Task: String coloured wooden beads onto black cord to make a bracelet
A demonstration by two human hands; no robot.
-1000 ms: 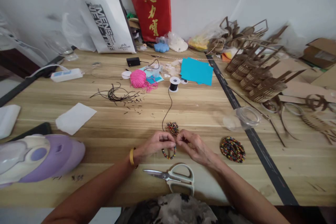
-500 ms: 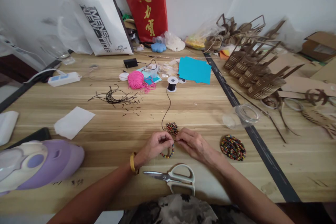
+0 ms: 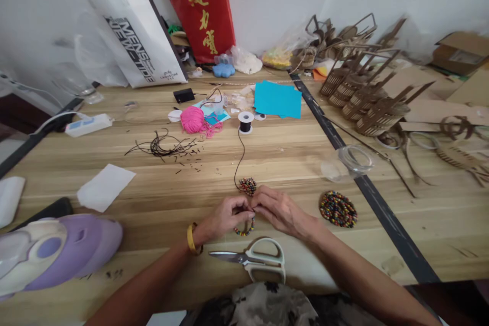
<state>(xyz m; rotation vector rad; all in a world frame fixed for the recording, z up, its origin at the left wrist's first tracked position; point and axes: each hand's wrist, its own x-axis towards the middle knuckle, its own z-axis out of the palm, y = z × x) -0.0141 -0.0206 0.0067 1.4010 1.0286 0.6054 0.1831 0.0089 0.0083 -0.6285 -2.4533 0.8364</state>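
A small ring of coloured beads, a beaded bracelet (image 3: 244,233), hangs below my fingers. My left hand (image 3: 228,216) pinches it near its top, where the strung cord is mostly hidden by the fingertips. My right hand (image 3: 277,209) is closed in a pinch close against the left fingertips, apparently on the cord's end; the exact grip is too small to see. Just beyond my hands lies a little heap of beads (image 3: 247,186). Black cord (image 3: 240,160) runs from there back to a white spool (image 3: 245,123). Scissors (image 3: 248,258) with cream handles lie in front of me.
A coil of beads (image 3: 338,209) lies to the right. At the left are a purple and cream device (image 3: 76,244) and white paper (image 3: 106,187). Cut black cords (image 3: 162,145), pink yarn (image 3: 192,119) and blue sheets (image 3: 277,99) lie farther back. Brown baskets (image 3: 367,97) stand at the right.
My right hand has moved left, so its fingertips now meet the left hand's; the gap with cord between them has closed. The view has shifted slightly.
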